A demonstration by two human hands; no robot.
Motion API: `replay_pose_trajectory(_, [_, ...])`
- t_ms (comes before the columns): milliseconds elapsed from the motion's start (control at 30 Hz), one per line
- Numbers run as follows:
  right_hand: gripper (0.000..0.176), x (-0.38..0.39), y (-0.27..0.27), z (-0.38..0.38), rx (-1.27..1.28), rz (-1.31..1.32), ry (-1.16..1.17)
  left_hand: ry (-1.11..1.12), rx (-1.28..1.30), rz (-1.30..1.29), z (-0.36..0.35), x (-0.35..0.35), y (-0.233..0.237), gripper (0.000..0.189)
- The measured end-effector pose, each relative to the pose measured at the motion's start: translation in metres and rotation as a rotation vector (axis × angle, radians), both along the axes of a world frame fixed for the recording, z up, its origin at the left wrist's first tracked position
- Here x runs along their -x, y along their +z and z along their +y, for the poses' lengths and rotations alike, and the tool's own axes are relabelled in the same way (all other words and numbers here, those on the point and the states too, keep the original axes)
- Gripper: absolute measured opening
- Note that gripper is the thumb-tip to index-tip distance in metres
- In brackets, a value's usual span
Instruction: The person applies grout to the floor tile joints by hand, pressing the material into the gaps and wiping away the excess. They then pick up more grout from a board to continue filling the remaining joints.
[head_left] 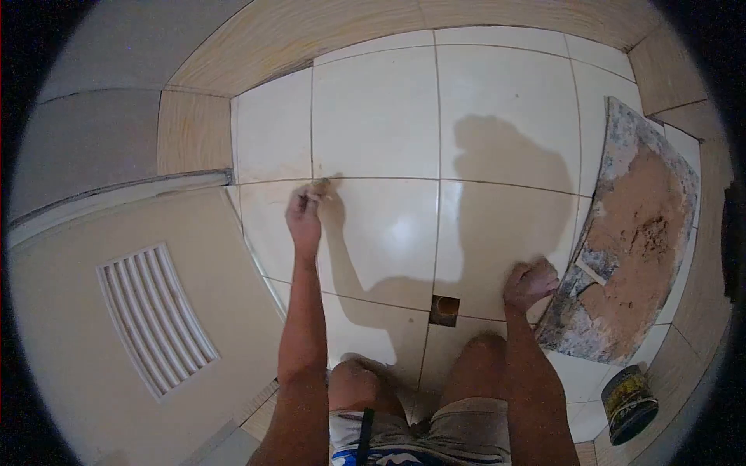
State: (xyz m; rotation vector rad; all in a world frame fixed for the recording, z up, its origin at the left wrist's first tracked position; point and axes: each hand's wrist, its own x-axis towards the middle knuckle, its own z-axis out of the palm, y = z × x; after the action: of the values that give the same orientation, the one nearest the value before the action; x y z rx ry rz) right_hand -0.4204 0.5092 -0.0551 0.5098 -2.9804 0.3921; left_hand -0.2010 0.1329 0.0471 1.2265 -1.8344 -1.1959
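My left hand (303, 208) reaches out over the cream floor tiles (373, 116), its fingers pinched together at a crossing of tile joints. A small brownish lump shows at the fingertips; its kind I cannot make out. Tan smears mark the tiles around that spot. Curled into a fist, my right hand (530, 284) is beside the left edge of a stained board (571, 322). Whatever the fist may hold is hidden. A spread of reddish-brown powder (633, 225) covers much of the board, and a short pale strip (591, 272) lies on it near my right hand.
A square drain opening (444, 311) sits in the floor before my knees. At lower right stands a dark bucket (631, 415) with yellow markings. A door with a louvred vent (158, 318) is at left. Wood-look wall tiles (373, 23) border the floor.
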Motion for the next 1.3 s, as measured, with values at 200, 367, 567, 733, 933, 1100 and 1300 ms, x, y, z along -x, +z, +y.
replay_pose_trajectory(200, [0.038, 0.004, 0.013, -0.006, -0.009, 0.009, 0.019, -0.154, 0.465, -0.425, -0.060, -0.019, -0.016, 0.018])
replay_pose_trajectory(367, [0.035, 0.004, 0.017, -0.009, -0.027, 0.040, 0.015, -0.342, 0.511, -0.588, -0.060, -0.007, -0.018, 0.025])
replay_pose_trajectory(567, [0.032, 0.005, 0.016, -0.008, -0.015, 0.105, 0.056, -0.386, 0.421, -0.597, -0.046, 0.004, -0.019, 0.037])
replay_pose_trajectory(733, [0.028, 0.005, 0.024, -0.013, -0.049, -0.020, 0.024, -0.299, 0.276, -0.297, -0.044, 0.010, -0.009, 0.029])
replay_pose_trajectory(933, [0.028, 0.005, 0.020, -0.013, 0.012, 0.139, 0.052, -0.078, 0.355, -0.508, -0.062, -0.007, -0.015, 0.026])
replay_pose_trajectory(1100, [0.028, 0.007, 0.013, -0.010, 0.036, 0.149, 0.086, -0.210, 0.531, -0.612, -0.050, -0.009, -0.031, 0.030])
replay_pose_trajectory(1300, [0.027, 0.007, 0.013, -0.010, 0.042, 0.190, 0.093, 0.058, 0.524, -0.744, -0.021, 0.014, -0.036, 0.024])
